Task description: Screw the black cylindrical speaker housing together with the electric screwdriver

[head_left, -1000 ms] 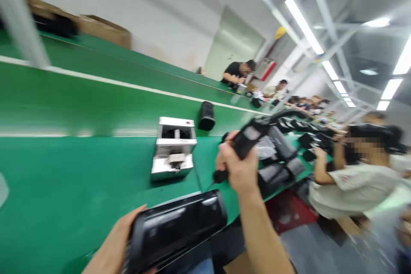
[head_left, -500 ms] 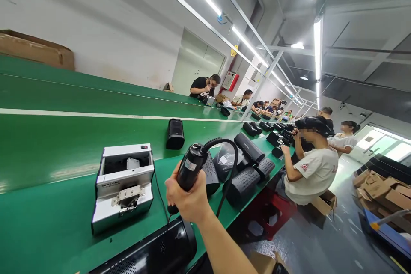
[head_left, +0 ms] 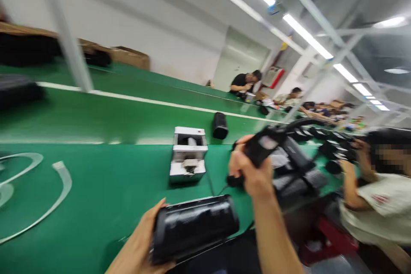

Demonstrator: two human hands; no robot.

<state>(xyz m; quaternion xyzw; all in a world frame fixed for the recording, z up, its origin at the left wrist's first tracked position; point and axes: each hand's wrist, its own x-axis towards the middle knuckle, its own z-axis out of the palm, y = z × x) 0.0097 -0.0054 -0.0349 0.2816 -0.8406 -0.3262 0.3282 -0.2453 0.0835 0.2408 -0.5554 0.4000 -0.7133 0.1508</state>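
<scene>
My right hand [head_left: 252,167] is wrapped round a black corded electric screwdriver [head_left: 265,143], its cable leaving from the upper end. It is held up above the green bench, blurred by motion. At the lower middle lies a black cylindrical speaker [head_left: 195,224], tilted, with its shiny side up. My left hand [head_left: 144,235] grips the speaker's left end, thumb along the top and the other fingers partly hidden beneath. Just beyond the speaker stands a white and black bench device [head_left: 189,156] with a metal fitting at its front.
A small black speaker [head_left: 220,125] stands upright behind the device. More dark speakers [head_left: 302,182] lie right of my right hand. A co-worker [head_left: 379,197] sits close on the right. Loose pale tape strips [head_left: 62,180] lie on the left of the bench, and a metal post [head_left: 72,47] rises there.
My view has swung left. My left hand has come into view and taken hold of the speaker's end. My right hand still grips the screwdriver, now tilted further over to the right.
</scene>
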